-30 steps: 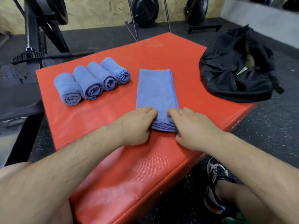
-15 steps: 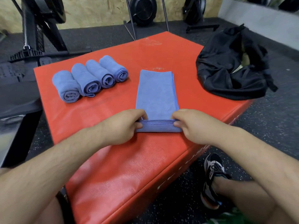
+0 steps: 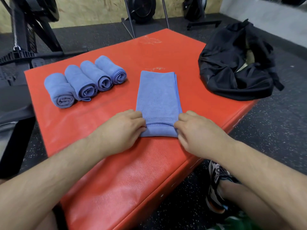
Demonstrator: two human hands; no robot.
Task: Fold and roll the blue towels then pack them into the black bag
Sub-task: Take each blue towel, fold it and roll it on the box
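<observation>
Both hands sit at the near end of a folded blue microfibre towel [image 3: 158,97] that lies as a long strip on a red padded vinyl box [image 3: 116,171]. The left hand [image 3: 123,128] is closed on the strip's left near corner, fingers curled over the turned-up end, knuckles up. The right hand [image 3: 197,133] grips the right near corner the same way, so the two hands hold the first turn of a roll between them; the stitched hem of that turn shows as a curved line across the cloth between the fingertips. Beyond the hands the strip lies flat and runs away from the person toward the middle of the box top.

At the left of the box top four rolled blue towels [image 3: 84,80] lie side by side in a slanted row, each touching its neighbour, their spiral ends facing the near right. They are well apart from the flat strip. To the right of the strip, at the far right corner of the box, a crumpled black fabric bag [image 3: 232,72] rests partly over the edge, its mouth gaping with a pale lining visible inside. It is apart from the strip and from both hands.

Below the right forearm, a grey and white trainer [image 3: 217,183] stands on dark speckled rubber flooring [image 3: 274,130] beside the box.
</observation>
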